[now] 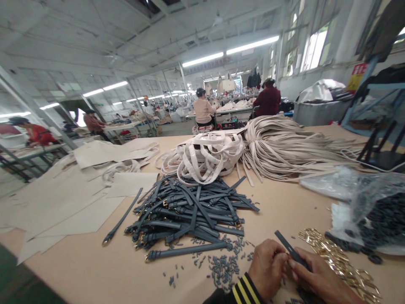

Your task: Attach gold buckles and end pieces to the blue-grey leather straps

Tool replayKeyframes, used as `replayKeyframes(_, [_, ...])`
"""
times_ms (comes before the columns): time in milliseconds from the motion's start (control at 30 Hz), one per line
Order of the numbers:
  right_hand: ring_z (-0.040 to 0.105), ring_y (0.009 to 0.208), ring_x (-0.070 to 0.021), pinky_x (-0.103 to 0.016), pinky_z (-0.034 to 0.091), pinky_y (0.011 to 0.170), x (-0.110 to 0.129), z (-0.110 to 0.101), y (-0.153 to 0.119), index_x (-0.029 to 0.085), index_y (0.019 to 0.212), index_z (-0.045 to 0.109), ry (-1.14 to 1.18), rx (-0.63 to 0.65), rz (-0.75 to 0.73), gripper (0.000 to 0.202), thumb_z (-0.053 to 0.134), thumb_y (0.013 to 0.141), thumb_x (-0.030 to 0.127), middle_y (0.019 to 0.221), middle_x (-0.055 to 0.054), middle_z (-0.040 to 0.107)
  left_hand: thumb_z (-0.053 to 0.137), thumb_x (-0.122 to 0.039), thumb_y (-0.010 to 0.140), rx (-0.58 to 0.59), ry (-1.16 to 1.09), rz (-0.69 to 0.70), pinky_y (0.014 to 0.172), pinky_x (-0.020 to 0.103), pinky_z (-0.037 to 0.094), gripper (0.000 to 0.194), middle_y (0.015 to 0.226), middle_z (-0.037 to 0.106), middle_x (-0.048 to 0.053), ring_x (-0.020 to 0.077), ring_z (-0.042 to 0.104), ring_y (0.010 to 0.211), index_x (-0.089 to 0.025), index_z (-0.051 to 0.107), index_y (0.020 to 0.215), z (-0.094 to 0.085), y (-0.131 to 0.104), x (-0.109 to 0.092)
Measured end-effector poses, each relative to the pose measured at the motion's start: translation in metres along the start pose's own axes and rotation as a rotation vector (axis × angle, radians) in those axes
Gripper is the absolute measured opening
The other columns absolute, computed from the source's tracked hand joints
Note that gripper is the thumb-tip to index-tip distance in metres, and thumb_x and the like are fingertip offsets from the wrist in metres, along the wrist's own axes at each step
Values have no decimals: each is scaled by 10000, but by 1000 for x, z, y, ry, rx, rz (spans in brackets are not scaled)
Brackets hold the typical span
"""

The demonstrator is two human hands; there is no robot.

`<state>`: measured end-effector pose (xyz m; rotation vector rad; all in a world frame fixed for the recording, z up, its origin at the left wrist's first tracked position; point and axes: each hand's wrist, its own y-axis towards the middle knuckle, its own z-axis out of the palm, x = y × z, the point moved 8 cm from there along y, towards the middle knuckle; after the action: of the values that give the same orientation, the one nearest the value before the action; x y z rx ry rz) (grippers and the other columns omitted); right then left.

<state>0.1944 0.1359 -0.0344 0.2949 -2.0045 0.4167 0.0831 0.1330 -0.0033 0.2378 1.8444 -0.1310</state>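
Right grip pinches a strap over the desk, between four and five o'clock, but I can't tell if the left grip does too, and a slip could drop it into the gold loops at its three o'clock.

Nothing reads clearly: the red-and-yellow sign and distant red lettering are blurred.

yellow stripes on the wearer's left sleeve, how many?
3 visible, side by side on the dark left sleeve: front stripe nearest the left hand, middle stripe, rear stripe. More may be hidden below the frame.
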Motion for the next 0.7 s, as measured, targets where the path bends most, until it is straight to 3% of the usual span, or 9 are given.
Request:
replayKeyframes(133, [535, 695, -180, -252, 437, 605, -6, -11, -1, 176, 876, 573, 39, -112, 48, 433, 412, 763, 562, 747, -50, 589, 499, -118, 755, -97, 191, 195, 719, 255, 414, 134, 780, 593, 46, 148, 531, 773, -158, 620, 797, -7, -1, -15])
replayKeyframes(200, [528, 647, -175, -247, 438, 582, -6, -11, -2, 192, 898, 577, 70, -116, 46, 446, 439, 735, 583, 690, -38, 581, 510, -92, 742, -94, 230, 271, 713, 252, 411, 156, 784, 592, 54, 152, 530, 790, -160, 631, 814, -4, -2, -19])
replayKeyframes(367, [444, 510, -116, -212, 371, 472, -20, 4, -1, 186, 893, 578, 188, -51, 88, 482, 443, 723, 616, 582, -1, 509, 505, -93, 751, -174, 168, 267, 690, 245, 409, 150, 754, 567, 60, 142, 524, 760, -146, 645, 759, -13, 0, -21])
replayKeyframes(433, [404, 480, -98, -201, 333, 444, -28, 10, 0, 180, 925, 569, 243, -24, 120, 505, 432, 730, 625, 554, 12, 474, 500, -114, 761, -231, 60, 205, 703, 248, 408, 149, 746, 571, 55, 137, 525, 760, -141, 644, 734, -24, 3, -18])
replayKeyframes(500, [396, 490, -93, -198, 326, 453, -30, 13, 0, 179, 947, 563, 267, 4, 121, 493, 451, 733, 609, 551, 17, 461, 516, -157, 753, -240, -116, 64, 593, 230, 404, 131, 693, 561, 43, 115, 510, 644, -125, 636, 712, -31, 9, -5])
replayKeyframes(600, [395, 516, -89, -195, 324, 478, -20, 10, -5, 177, 948, 558, 263, 60, 108, 446, 461, 757, 569, 567, 18, 460, 583, -264, 710, -96, -474, -173, 419, 197, 318, 167, 550, 495, 0, 62, 399, 433, -98, 603, 697, -21, 15, 18])
replayKeyframes(700, [351, 478, -68, -191, 272, 445, -1, 5, -11, 162, 960, 542, 256, 137, 102, 432, 435, 789, 544, 571, 24, 454, 681, -314, 627, 22, -803, -327, 395, 170, 316, 258, 511, 455, -30, 39, 377, 408, -98, 550, 680, -9, 14, 27])
